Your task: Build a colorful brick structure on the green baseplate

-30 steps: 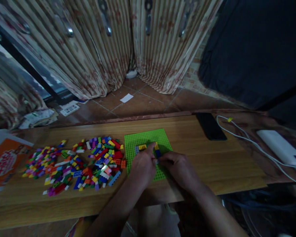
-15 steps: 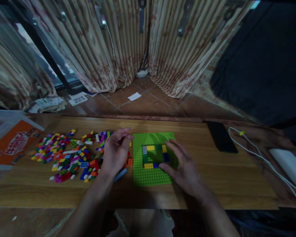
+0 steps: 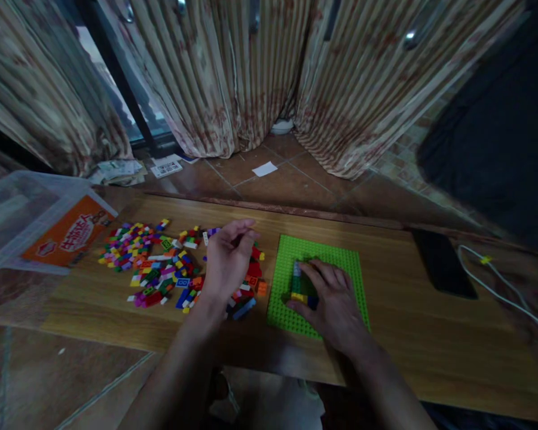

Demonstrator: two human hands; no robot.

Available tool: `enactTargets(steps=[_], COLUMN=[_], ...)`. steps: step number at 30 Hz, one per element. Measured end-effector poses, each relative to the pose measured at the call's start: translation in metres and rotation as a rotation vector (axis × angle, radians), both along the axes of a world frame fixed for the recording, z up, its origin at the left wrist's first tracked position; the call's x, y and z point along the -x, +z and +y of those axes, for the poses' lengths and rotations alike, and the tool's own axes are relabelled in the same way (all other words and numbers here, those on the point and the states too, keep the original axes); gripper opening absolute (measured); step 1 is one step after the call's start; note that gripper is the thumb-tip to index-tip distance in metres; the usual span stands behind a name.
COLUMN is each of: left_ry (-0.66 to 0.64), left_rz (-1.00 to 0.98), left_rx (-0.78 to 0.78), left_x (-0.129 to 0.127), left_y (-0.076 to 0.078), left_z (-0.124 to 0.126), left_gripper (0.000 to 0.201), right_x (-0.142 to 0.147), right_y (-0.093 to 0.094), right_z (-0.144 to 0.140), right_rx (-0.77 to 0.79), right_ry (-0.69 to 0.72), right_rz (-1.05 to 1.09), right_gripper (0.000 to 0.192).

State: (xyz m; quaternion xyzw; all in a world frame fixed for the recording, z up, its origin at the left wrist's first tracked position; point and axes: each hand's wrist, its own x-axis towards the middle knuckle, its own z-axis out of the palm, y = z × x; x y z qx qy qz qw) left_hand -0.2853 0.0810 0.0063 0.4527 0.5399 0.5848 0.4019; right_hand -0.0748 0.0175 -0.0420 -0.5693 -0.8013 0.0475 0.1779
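View: head camera, facing forward and down over a wooden tabletop (image 3: 412, 340).
Baseplate: green studded building plate (image 3: 278, 307), flat on the tabletop, directly beside the right edge of the loose bricks.
Brick assembly: seated on the baseplate, left of its middle. Visible section forms an L: a grey brick (image 3: 297, 267) at the far end, a green brick (image 3: 296, 283) next, a yellow brick (image 3: 298, 297) at the near corner, and a blue brick (image 3: 312, 302) to its right. Remainder covered by the right hand.
Right hand (image 3: 336, 298): palm down over the assembly. Fingers spread wide, thumb well apart from the index finger; index fingertip at the grey brick, thumb beside the yellow brick. Firm contact cannot be confirmed.
Left hand (image 3: 226, 263): raised above the right part of the loose bricks. Fingers curled, thumb near the index finger, narrow gap. Whether a brick is held cannot be told.
Loose bricks (image 3: 130, 246): mixed colours and lengths, spread across the left half of the tabletop.
Orange brick (image 3: 262, 288): at the pile's right edge, near the baseplate.
Storage tub (image 3: 45, 185): clear plastic, orange label (image 3: 72, 236), left end of the tabletop.
Black phone (image 3: 443, 263): flat, right of the baseplate, near a white cable (image 3: 506, 288).
Background: striped curtains (image 3: 197, 89) above a tiled floor (image 3: 307, 179).
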Motion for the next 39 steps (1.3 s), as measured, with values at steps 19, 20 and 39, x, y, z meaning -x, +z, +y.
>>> enactTargets(steps=[19,20,39], left_ry=[0.106,0.1,0.392], left_rz=[-0.134,-0.132,-0.578], left_rx=[-0.071,-0.072,-0.051], left_x=[0.035,0.034,0.089], left_y=[0.009,0.01,0.025], left_z=[0.003,0.003,0.006], left_gripper=[0.018,0.017,0.014], right_x=[0.028,0.035,0.065], right_y=[0.008,0.009,-0.006], right_z=[-0.007,-0.008,-0.007], right_rx=[-0.167,-0.156,-0.104], right_ry=[0.186,0.209,0.224], right_rz=[0.15,0.158,0.206], right_gripper=[0.047,0.044,0.023])
